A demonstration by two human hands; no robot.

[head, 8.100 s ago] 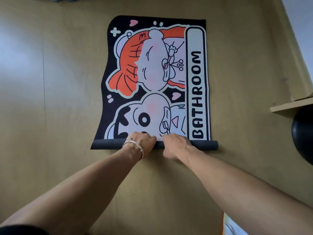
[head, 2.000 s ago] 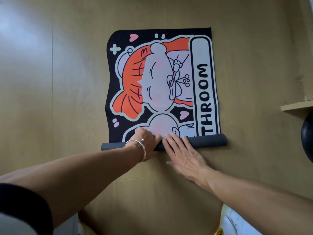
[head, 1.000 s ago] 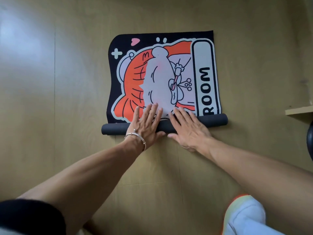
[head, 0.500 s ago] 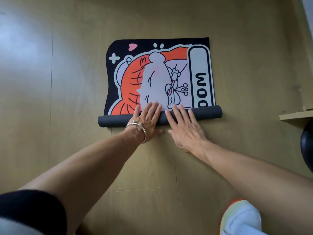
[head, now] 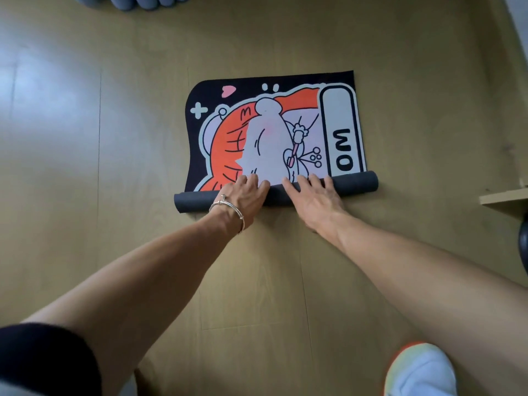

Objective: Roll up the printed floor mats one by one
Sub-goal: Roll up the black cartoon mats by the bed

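Note:
A printed floor mat (head: 265, 132) with a black border, an orange cartoon figure and the letters "OM" lies on the wooden floor. Its near end is wound into a dark grey roll (head: 355, 184) that runs left to right. My left hand (head: 245, 195), with a silver bangle on the wrist, presses flat on the middle of the roll, fingers straight and reaching onto the print. Just to its right, my right hand (head: 313, 197) presses on the roll the same way with its fingers spread.
Grey rolled items (head: 137, 1) lie at the top edge of the floor. A wooden shelf edge (head: 503, 197) and a dark round object (head: 524, 247) sit at the right. A foot in a white sock (head: 420, 372) shows at the bottom right.
The roll has moved further up the mat and grown thicker; the visible lettering shrank from "BATHROOM" to "OM". Both hands went from gripping the roll to pressing flat on it.

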